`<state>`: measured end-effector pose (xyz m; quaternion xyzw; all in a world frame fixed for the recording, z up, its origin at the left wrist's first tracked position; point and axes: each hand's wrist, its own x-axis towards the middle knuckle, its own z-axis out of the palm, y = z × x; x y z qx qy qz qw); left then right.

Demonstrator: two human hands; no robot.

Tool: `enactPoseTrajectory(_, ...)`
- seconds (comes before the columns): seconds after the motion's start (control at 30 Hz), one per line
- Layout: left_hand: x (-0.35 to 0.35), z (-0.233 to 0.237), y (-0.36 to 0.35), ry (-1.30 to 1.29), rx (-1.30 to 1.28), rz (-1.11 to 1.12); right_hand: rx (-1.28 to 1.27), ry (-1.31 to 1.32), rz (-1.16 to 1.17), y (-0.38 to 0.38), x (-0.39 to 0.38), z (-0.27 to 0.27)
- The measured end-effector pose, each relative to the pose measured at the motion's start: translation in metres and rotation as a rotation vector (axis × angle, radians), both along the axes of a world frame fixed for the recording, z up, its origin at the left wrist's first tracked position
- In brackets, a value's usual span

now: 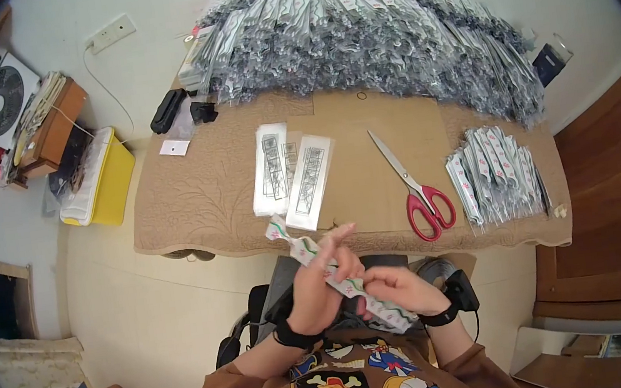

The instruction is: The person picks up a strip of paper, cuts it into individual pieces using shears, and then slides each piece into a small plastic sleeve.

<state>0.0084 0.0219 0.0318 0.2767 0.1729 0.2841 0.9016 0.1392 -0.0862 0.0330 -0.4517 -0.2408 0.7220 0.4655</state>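
A long white strip with green and pink patterns (303, 250) slants across both hands above my lap, in front of the table edge. My left hand (321, 290) is closed round its middle, with the index finger stretched out. My right hand (401, 288) pinches the strip farther down, near its lower end. On the table beyond lie two stacks of clear printed sleeves, a left one (269, 169) and a right one (310, 182). Open scissors with red handles (421, 200) rest to their right.
A huge heap of packed strips (368, 32) covers the table's back. A smaller pile (496, 175) lies at the right. A black case (168, 111) and a white card (175, 148) sit at the left. A yellow bin (112, 183) stands beside the table (187, 201).
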Motion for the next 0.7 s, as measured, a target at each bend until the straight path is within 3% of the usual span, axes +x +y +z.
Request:
enactPoseTrajectory(0.17,-0.04,0.048,0.054,-0.068,0.094,0.316,0.198,-0.142,0.143,-0.031,0.033,-0.007)
enactPoseTrajectory(0.23,-0.061,0.046,0.072,-0.132,0.138,0.336,0.299,-0.337,0.492,-0.042,0.06,-0.012)
enactPoseTrajectory(0.27,-0.065,0.04,0.076,-0.2,0.089,0.324,0.298,-0.337,0.492,-0.043,0.062,-0.011)
enactPoseTrajectory(0.33,-0.066,0.027,0.081,-0.339,-0.005,0.29,0.488,0.013,0.266,-0.044,0.064,-0.005)
enactPoseTrajectory(0.37,-0.059,0.022,0.074,-0.34,-0.006,0.284,0.577,0.188,0.149,-0.046,0.064,-0.001)
enactPoseTrajectory(0.4,-0.045,0.015,0.058,-0.23,-0.054,0.282,0.579,0.184,0.143,-0.04,0.059,0.008)
enactPoseTrajectory(0.47,-0.011,0.014,0.019,-0.082,-0.139,0.371,0.407,0.246,0.061,-0.011,0.033,0.029)
enactPoseTrajectory(0.53,0.006,0.017,-0.009,-0.044,-0.177,0.463,0.098,0.028,0.152,0.016,0.01,0.033)
enactPoseTrajectory(0.6,0.008,0.016,-0.018,0.336,0.246,0.148,0.076,0.039,0.14,0.019,0.002,0.02)
enactPoseTrajectory(0.7,-0.003,0.0,0.005,0.181,0.276,0.077,0.027,0.073,0.116,0.011,0.0,0.001)
